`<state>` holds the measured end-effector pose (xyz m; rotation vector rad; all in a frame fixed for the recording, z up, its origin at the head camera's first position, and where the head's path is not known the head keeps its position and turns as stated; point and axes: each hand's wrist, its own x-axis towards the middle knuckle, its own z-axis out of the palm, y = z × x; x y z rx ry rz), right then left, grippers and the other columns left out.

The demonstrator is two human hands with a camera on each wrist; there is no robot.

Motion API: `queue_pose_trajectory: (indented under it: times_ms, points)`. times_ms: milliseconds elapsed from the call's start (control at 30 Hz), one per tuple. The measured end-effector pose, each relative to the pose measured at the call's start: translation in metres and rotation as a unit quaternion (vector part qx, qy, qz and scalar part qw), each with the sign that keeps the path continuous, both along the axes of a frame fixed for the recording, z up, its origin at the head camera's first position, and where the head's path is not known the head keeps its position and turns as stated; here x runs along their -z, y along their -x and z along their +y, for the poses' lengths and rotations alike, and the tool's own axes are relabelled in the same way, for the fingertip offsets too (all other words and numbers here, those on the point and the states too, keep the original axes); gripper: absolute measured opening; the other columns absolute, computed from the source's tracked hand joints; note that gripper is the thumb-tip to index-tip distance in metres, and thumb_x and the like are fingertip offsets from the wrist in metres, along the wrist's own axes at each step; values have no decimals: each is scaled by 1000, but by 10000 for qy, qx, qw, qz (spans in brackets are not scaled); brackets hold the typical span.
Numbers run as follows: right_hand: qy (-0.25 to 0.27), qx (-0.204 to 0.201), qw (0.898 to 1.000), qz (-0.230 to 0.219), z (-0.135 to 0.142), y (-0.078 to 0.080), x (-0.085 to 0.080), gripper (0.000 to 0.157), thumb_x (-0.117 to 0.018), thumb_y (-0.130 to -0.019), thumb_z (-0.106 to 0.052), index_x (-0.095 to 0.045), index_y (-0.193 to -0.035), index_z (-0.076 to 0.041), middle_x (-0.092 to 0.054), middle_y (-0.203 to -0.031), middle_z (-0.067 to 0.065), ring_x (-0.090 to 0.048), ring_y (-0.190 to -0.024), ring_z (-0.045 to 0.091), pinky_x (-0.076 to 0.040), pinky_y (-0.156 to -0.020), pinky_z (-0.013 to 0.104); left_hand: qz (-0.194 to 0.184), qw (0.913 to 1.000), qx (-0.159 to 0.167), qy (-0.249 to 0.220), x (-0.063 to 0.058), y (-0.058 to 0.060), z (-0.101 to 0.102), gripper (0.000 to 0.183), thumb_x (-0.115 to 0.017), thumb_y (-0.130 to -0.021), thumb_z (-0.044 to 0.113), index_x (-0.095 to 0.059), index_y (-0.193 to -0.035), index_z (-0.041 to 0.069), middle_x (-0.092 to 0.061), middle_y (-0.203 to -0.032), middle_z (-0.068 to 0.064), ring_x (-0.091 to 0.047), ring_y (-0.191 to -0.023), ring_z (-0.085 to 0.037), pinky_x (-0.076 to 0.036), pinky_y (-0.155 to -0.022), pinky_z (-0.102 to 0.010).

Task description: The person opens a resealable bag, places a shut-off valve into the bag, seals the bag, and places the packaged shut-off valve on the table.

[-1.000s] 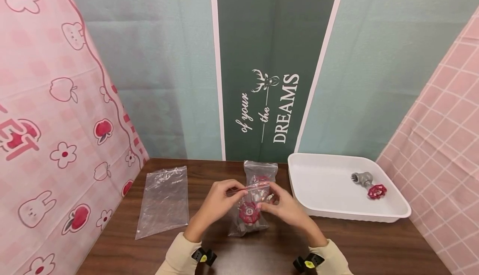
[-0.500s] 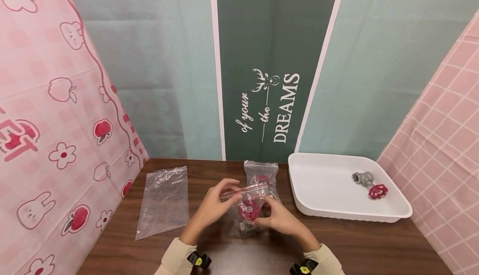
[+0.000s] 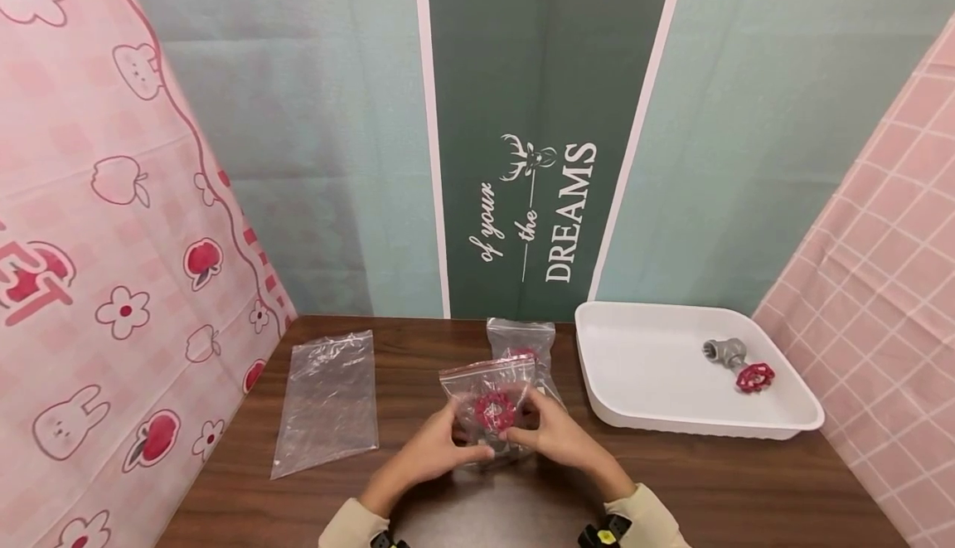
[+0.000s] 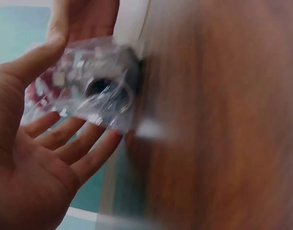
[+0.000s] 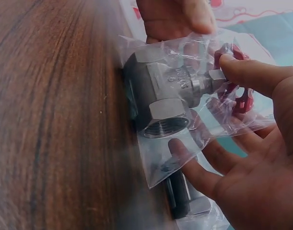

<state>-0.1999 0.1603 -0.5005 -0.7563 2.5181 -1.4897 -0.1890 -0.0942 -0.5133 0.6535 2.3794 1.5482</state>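
Note:
A zip bag (image 3: 477,382) with a gate valve inside stands mid-table between my hands, its zip strip uppermost. Through the plastic show the valve's red handwheel (image 3: 494,409) and, in the right wrist view, its grey threaded body (image 5: 158,91). My right hand (image 3: 559,434) grips the bagged valve from the right, thumb over the handwheel, other fingers spread behind the bag. On the opposite side my left hand (image 3: 433,450) holds the bag between thumb and fingers, as the left wrist view (image 4: 45,163) shows too. Just behind, partly hidden, lies a second bagged valve (image 3: 521,336).
To the left, a flat zip bag (image 3: 328,403) lies on the brown wooden table (image 3: 246,498). A white tray (image 3: 634,366) on the right bears an unbagged valve (image 3: 725,352) with a red handwheel. Fabric panels surround the table's back and sides.
My left hand has left the zip strip and come down to the bag's left side. The bagged valve has tilted upright, and my right hand has shifted lower onto it.

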Motion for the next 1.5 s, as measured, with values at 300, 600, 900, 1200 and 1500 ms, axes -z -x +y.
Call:
queue_pose_trajectory:
  times_ms: [300,600,900,1200,1500]
  points:
    - [393,-467,9969,-494,-3,-1,5,75,-84,-91,-16,-44,-153,-2,-66,-135,21,-68,-113,12,-59,-91,27,285,9959,-157,-848,6,-4,7,46,-75,-100,14,-53,-139,6,-73,-127,-21,-72,-111,-12,-59,-89,-23]
    - [339,-548,9963,-571,-5,-4,16,43,-81,-93,-11,-57,-127,3,-72,-115,16,-67,-94,5,-57,-76,23,133,9968,-387,-693,7,-6,3,51,-78,-97,18,-54,-140,4,-76,-121,-19,-72,-97,-6,-59,-83,-23]
    - [266,-207,9982,-506,-15,-3,21,54,-80,-96,-19,-57,-141,2,-72,-131,18,-70,-117,17,-57,-94,25,-66,9933,-562,-1006,9,-1,-3,56,-77,-98,13,-50,-147,7,-74,-118,-19,-74,-98,-7,-59,-83,-24]
    - [980,-222,9923,-719,-36,0,26,57,-75,-99,-10,-50,-148,6,-66,-140,28,-67,-128,37,-59,-100,29,-444,9829,-1173,-1345,5,6,-10,53,-76,-99,12,-44,-139,3,-72,-119,-22,-73,-102,-18,-57,-81,-24]
    - [1289,147,9874,-907,-55,9,26,50,-76,-97,-5,-53,-141,5,-72,-128,27,-73,-113,24,-59,-90,20,-326,9751,-1574,-1525,4,15,-16,42,-75,-99,10,-52,-133,4,-73,-123,-24,-74,-106,-20,-58,-81,-24]
